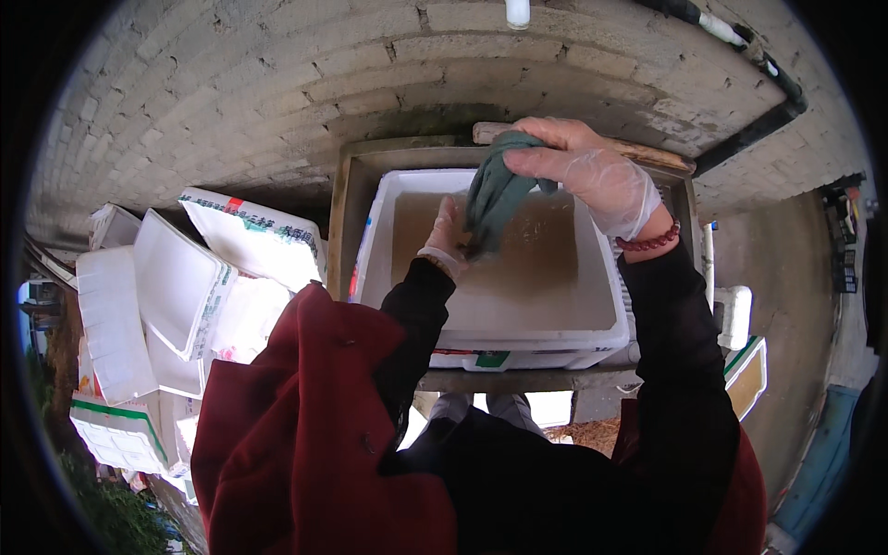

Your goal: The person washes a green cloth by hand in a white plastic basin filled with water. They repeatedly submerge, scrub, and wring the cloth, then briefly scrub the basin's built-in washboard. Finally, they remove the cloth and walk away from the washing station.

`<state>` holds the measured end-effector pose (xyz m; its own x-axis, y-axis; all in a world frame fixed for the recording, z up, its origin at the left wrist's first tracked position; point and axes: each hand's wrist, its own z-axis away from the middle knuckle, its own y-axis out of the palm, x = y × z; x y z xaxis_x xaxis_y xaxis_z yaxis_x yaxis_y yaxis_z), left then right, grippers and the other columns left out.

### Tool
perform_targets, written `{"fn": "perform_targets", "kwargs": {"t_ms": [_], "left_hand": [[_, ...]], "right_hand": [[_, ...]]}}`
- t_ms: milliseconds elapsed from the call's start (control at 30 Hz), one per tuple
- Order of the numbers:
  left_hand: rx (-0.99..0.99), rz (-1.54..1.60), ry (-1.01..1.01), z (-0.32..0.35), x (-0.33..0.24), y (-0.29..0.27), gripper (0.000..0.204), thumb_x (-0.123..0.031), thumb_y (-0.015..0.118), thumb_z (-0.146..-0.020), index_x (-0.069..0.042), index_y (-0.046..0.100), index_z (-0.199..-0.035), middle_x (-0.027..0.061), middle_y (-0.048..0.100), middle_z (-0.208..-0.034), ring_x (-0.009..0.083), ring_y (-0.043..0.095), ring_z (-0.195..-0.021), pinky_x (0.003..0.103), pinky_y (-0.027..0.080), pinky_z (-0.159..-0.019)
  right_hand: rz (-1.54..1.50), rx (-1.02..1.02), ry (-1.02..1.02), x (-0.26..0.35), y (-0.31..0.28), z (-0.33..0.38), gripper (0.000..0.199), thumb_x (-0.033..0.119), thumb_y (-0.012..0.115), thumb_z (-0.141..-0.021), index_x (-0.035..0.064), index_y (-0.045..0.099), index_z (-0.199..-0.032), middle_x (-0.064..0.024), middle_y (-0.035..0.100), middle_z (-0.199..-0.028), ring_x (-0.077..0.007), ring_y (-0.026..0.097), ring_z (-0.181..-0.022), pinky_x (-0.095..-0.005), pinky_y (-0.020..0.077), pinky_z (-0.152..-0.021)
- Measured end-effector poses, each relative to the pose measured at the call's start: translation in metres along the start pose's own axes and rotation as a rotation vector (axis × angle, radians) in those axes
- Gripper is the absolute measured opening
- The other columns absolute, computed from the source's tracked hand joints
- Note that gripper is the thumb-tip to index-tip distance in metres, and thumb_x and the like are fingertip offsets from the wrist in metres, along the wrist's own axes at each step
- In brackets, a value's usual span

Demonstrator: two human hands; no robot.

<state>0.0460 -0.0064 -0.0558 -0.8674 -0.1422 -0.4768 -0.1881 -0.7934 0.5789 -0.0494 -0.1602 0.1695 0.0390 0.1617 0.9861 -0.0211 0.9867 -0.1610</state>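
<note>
A dark green cloth (498, 196) hangs bunched from my right hand (587, 176), which is closed on its upper end. The hand wears a clear plastic glove, with a red bead bracelet (650, 242) at the wrist. My left hand (446, 236), also gloved, is beside the cloth's lower end with its fingers stretched upward. A dark patch at the cloth's lower tip is blurred, and whether the left hand touches it is unclear. Both hands are above a white foam box (518, 319) holding murky brown water (532, 268).
The foam box sits inside a stone-like basin (344, 199) against a brick wall (277, 83). A wooden stick (647, 155) lies along its back rim. Several white foam boxes (176, 287) are piled at the left. A black pipe (754, 134) runs along the wall at the right.
</note>
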Motion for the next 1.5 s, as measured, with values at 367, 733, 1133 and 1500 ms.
{"fn": "perform_targets", "kwargs": {"t_ms": [367, 733, 1133, 1500], "left_hand": [[0.243, 0.463, 0.089, 0.014, 0.021, 0.018, 0.041, -0.035, 0.043, -0.089, -0.006, 0.05, -0.116, 0.0102, 0.057, -0.112, 0.0268, 0.056, -0.1, 0.039, 0.045, -0.089], [0.279, 0.239, 0.064, 0.016, 0.012, 0.006, 0.029, -0.03, 0.046, -0.088, -0.007, 0.055, -0.104, 0.0103, 0.059, -0.103, 0.0251, 0.058, -0.094, 0.038, 0.048, -0.083], [0.259, 0.001, 0.052, 0.039, 0.017, 0.037, 0.033, -0.03, 0.047, -0.09, -0.003, 0.053, -0.109, 0.0114, 0.059, -0.106, 0.0241, 0.059, -0.094, 0.038, 0.049, -0.082], [0.273, -0.674, 0.019, 0.036, 0.029, 0.099, 0.051, -0.046, 0.055, -0.084, -0.011, 0.053, -0.12, 0.0052, 0.047, -0.126, 0.0228, 0.042, -0.114, 0.046, 0.034, -0.093]], "right_hand": [[0.428, -0.539, -0.066, -0.17, 0.104, -0.005, 0.039, 0.032, 0.067, -0.077, 0.0052, 0.058, -0.103, -0.0122, 0.045, -0.128, -0.0264, 0.047, -0.113, -0.0327, 0.0359, -0.096], [-0.142, -0.648, 0.089, -0.189, 0.12, -0.012, 0.038, 0.026, 0.064, -0.081, 0.0136, 0.057, -0.117, -0.017, 0.048, -0.123, -0.029, 0.037, -0.123, -0.0361, 0.0334, -0.099], [-0.756, -0.696, 0.207, -0.197, 0.071, 0.0, 0.034, 0.029, 0.059, -0.087, 0.0003, 0.058, -0.104, -0.004, 0.06, -0.092, -0.0113, 0.054, -0.085, -0.0235, 0.0434, -0.077], [-0.338, -1.098, -0.068, -0.13, -0.057, 0.135, 0.02, 0.024, 0.061, -0.087, 0.0039, 0.062, -0.087, 0.0021, 0.059, -0.082, -0.0048, 0.051, -0.075, -0.0189, 0.0411, -0.07]]}}
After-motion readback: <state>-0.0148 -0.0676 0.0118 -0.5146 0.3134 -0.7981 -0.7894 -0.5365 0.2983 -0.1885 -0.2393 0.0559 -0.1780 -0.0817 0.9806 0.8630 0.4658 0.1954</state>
